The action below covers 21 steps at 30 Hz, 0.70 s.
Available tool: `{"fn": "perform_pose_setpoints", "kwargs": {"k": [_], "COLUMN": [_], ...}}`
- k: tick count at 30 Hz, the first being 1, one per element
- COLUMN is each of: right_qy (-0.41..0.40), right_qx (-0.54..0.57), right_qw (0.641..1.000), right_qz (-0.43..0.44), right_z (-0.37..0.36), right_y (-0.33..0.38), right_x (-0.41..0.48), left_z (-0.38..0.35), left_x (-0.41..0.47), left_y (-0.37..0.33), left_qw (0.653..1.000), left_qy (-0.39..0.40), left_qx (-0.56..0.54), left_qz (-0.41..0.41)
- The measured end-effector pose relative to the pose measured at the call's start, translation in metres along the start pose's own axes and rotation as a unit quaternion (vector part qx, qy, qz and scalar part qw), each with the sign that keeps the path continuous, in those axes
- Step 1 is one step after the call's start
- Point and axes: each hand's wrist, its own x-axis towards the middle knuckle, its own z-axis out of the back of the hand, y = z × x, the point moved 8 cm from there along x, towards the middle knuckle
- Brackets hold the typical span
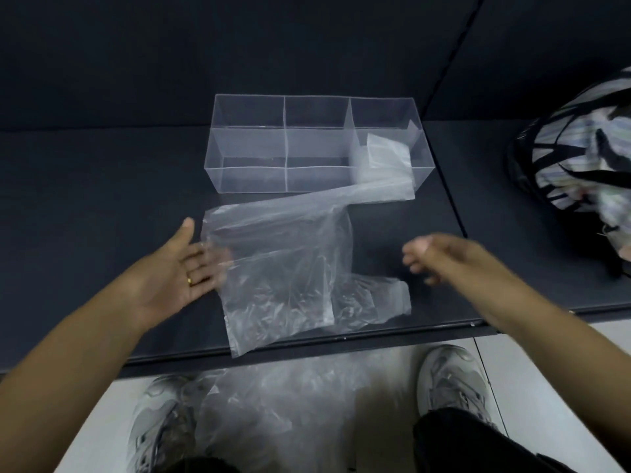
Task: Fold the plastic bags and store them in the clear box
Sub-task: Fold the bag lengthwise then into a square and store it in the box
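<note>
- A dark surface (102, 199) carries the clear box (252, 179).
- I see a plastic bag (280, 278) spread flat just in front of the box.
- Left grip (181, 268), fingers straight, rests on the bag's left edge.
- Right grip (433, 257) hovers beside the bag, loosely curled, holding nothing.
- A folded bag (386, 155) sits in the box's right end.

We see a translucent plastic bag (283, 268) spread flat on the bench (102, 199), one long strip reaching the divided clear box (252, 145) behind it, whose right-end compartment holds a folded bag (386, 155).
</note>
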Motion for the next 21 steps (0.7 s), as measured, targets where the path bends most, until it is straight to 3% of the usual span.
{"fn": "perform_pose_setpoints", "kwargs": {"k": [3,7,11,17,21], "right_qy": [0.029,-0.032,-0.086,-0.155,-0.149], "right_qx": [-0.036,-0.053,-0.011,0.034,0.040], "right_qw": [0.999,0.998,0.996,0.987,0.988], "right_qz": [-0.024,-0.023,0.007,0.009,-0.015], "right_z": [-0.019,-0.022,-0.014,0.028,0.034], "right_y": [-0.021,-0.038,-0.040,-0.048,-0.060], "right_x": [-0.026,-0.033,-0.028,-0.014,-0.013], "left_z": [0.006,-0.001,-0.001,0.018,0.014], "left_x": [-0.019,-0.043,-0.053,-0.042,-0.038], "left_y": [0.034,0.064,0.071,0.039,0.038], "left_qw": [0.999,0.998,0.999,0.985,0.988], "left_qy": [0.025,0.023,-0.047,-0.155,-0.141], "left_qx": [-0.020,-0.030,0.018,-0.001,0.021], "left_qz": [0.041,0.042,0.016,-0.072,-0.060]}}
